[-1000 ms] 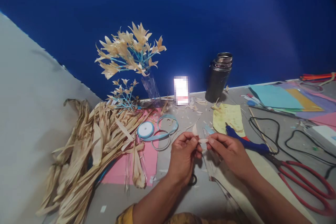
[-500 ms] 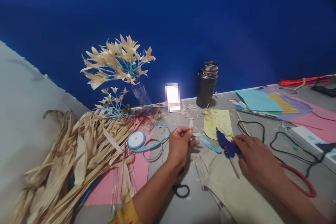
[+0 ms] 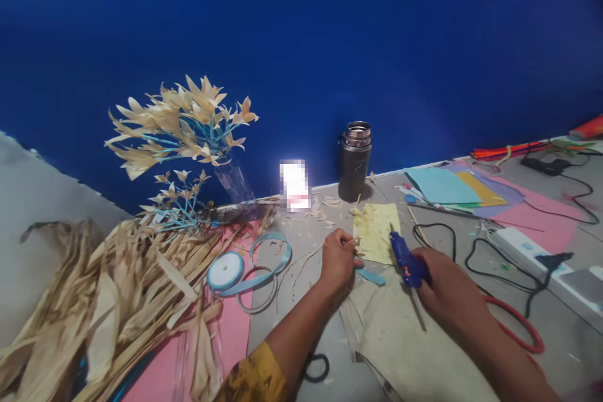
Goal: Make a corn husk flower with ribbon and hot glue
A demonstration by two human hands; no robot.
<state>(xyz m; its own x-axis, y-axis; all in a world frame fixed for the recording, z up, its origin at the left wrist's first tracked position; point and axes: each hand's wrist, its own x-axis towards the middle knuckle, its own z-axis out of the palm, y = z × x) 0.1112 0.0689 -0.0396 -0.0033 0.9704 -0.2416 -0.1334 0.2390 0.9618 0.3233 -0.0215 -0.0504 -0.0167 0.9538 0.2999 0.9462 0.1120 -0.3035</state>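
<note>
My left hand is closed in a pinch on small dried husk petals near a light blue ribbon strip lying on the table. My right hand is wrapped round the handle of a blue glue gun, whose nozzle points toward a yellow-green paper sheet. A pale sheet lies under both hands.
A pile of dried corn husks covers the left on pink paper. A blue ribbon spool, a vase of husk flowers, a dark metal flask, coloured paper sheets, black cords, a power strip and red scissor handles lie around.
My right hand left the petals, reached right and closed on the blue glue gun. My left hand kept the petals and lowered slightly. The view swung to the right.
</note>
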